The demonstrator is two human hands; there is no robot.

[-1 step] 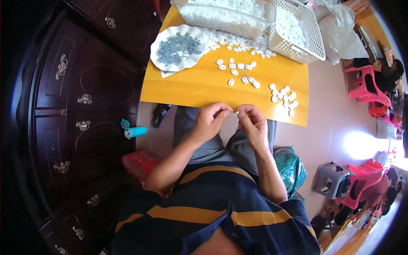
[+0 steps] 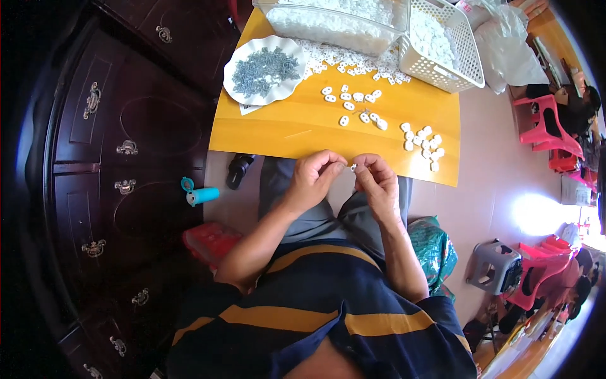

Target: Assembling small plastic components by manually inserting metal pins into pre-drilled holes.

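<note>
Just past the table's near edge, above my lap, my two hands meet with their fingertips almost touching. My right hand (image 2: 381, 188) is closed, pinching a small white plastic piece (image 2: 353, 168) between thumb and finger. My left hand (image 2: 314, 182) is closed in a pinch beside it; whatever its fingertips hold is too small to make out. Small white two-holed plastic pieces (image 2: 349, 106) lie scattered on the yellow table (image 2: 252, 136). A cluster of thicker white pieces (image 2: 417, 140) sits at the right. A white scalloped plate (image 2: 232, 83) holds many small grey metal parts (image 2: 265, 71).
A clear bin (image 2: 328, 28) and a white perforated basket (image 2: 435, 77), both filled with white pieces, stand at the table's far side. More white pieces (image 2: 344, 63) are spread before them. Dark drawers (image 2: 151, 120) flank the left. A turquoise bottle (image 2: 205, 196) lies on the floor.
</note>
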